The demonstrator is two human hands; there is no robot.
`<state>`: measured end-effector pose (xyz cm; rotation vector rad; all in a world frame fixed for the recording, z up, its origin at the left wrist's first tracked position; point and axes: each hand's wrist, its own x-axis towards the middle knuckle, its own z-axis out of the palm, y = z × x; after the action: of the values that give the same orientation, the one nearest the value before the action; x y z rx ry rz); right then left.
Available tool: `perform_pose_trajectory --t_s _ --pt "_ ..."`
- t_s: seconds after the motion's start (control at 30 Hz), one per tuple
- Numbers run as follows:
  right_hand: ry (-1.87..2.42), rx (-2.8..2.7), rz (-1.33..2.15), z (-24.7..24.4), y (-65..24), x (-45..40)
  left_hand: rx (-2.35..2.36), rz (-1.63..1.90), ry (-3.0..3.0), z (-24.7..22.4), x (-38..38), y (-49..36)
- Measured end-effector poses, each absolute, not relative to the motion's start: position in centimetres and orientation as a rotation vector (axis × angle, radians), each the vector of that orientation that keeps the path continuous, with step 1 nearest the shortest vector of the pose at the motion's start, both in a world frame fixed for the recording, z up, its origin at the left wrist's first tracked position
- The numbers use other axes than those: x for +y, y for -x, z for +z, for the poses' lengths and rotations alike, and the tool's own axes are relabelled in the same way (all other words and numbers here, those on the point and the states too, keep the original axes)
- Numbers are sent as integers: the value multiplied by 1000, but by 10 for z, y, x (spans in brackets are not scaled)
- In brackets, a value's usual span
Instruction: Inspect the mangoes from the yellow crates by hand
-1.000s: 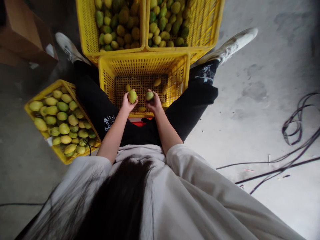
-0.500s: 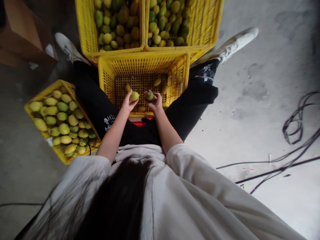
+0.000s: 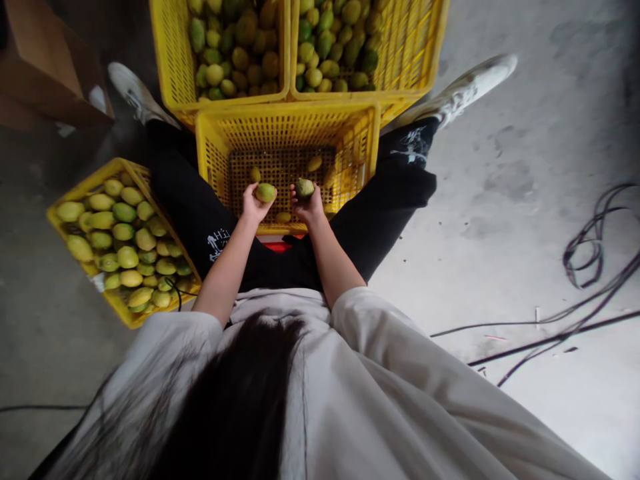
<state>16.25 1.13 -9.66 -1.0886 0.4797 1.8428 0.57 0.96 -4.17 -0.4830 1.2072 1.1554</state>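
Floor (image 3: pixel 480 200), perhaps concrete; oval fruit (image 3: pixel 265 193).

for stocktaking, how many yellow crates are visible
4: far-left crate, far-right crate, middle crate between the legs, side crate by the left leg. More may hide beneath the far two.

A brown cardboard box (image 3: pixel 45 60) stands at the upper left on a grey floor (image 3: pixel 450 267), a white patch (image 3: pixel 98 99) at its side. Dark stains (image 3: pixel 510 177) mark the floor at the right. Below them lie looped black cables (image 3: pixel 565 259), with a thin reddish strip (image 3: pixel 496 337) nearby. Another dark cable (image 3: pixel 45 407) runs along the lower left.
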Motion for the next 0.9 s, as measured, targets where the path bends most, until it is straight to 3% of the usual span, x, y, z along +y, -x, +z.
perform_pose_trajectory --t_s 0.53,0.9 --pt "1068 272 1929 -92 -164 8 1271 1044 370 -52 9 -5" --pt "1168 204 1785 -98 -163 6 1346 1007 299 -65 8 -4"
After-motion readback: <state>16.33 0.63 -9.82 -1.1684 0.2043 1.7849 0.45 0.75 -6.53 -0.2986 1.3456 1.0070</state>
